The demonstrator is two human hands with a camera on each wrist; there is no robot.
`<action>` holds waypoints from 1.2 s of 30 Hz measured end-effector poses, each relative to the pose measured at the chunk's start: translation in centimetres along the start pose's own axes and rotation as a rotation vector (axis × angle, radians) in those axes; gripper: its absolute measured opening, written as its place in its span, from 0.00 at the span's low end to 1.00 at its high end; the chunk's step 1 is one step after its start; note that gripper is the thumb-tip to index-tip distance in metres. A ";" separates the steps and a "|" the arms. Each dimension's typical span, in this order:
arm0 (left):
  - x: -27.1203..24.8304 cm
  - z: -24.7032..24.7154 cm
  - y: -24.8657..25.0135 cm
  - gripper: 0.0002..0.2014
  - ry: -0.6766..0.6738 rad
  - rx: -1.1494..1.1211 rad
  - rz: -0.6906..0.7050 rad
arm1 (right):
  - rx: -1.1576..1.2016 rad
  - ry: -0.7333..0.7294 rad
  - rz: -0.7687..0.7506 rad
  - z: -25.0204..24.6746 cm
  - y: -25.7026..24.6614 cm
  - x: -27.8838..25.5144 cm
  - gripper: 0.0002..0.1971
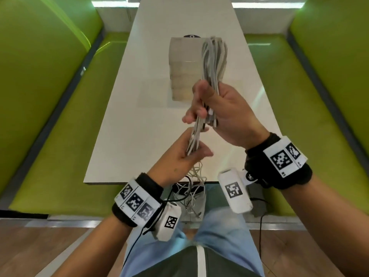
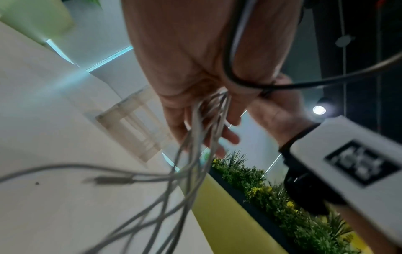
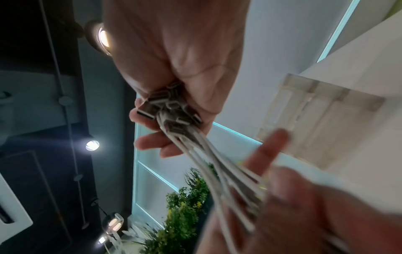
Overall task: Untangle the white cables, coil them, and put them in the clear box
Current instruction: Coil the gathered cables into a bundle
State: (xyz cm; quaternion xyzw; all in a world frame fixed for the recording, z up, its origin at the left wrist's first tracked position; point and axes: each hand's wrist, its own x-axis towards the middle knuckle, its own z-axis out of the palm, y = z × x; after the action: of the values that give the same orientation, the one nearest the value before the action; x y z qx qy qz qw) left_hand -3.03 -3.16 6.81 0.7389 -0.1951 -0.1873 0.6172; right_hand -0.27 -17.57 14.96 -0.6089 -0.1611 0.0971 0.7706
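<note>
I keep the table (image 1: 139, 116) clear with the box (image 1: 184, 68) waiting ahead. Cables (image 1: 214, 62) loop upward above my right hand (image 1: 225, 114), fist clamped around the plug ends to anchor them — my left hand (image 1: 179, 154) pinches the strands below, tails dangling.

We can read no words or numbers anywhere; only black-and-white square code markers (image 1: 281, 159) stand on the wrist bands.
</note>
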 end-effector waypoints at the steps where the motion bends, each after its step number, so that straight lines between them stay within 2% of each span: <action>1: 0.2 0.1 0.0 0.14 0.034 -0.009 0.024 | 0.035 0.009 -0.019 0.1 -0.7 0.4 0.15; 4: 0.6 -0.1 0.4 0.10 0.064 -0.078 0.071 | 0.124 0.010 -0.034 0.1 -2.8 1.3 0.16; 9: 0.9 -0.9 0.1 0.22 -0.005 -0.331 0.142 | 0.110 0.002 -0.031 -0.1 -5.1 2.1 0.19; 13: 1.1 -1.6 0.7 0.32 -0.022 -0.507 0.037 | 0.061 0.029 -0.007 -0.5 -6.4 2.4 0.21; 18: 1.2 -0.6 0.5 0.20 -0.057 -0.365 0.126 | 0.001 0.030 -0.030 -0.3 -7.3 2.7 0.20; 21: 1.0 0.0 -0.1 0.16 -0.080 -0.289 0.113 | -0.007 0.024 -0.015 -0.3 -7.1 2.7 0.20; 24: 0.9 -0.2 -0.8 0.17 -0.111 -0.232 0.067 | -0.039 0.009 0.012 -0.4 -6.2 2.3 0.20; 28: 1.2 -1.2 -1.3 0.17 -0.069 -0.044 0.037 | -0.104 0.016 0.077 -0.7 -4.8 1.8 0.21; 33: 0.5 -0.8 -3.1 0.22 -0.031 -0.056 0.051 | -0.180 0.012 0.069 -1.0 -3.8 0.8 0.20; 36: -0.2 -0.4 -3.7 0.19 -0.035 -0.108 0.013 | -0.257 0.007 0.025 -1.7 -3.8 0.3 0.20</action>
State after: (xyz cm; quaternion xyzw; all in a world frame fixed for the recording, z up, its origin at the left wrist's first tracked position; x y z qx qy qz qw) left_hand -2.77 -2.11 3.25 0.7000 -0.2004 -0.2065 0.6536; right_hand 0.49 -19.88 18.37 -0.7048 -0.1619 0.0832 0.6856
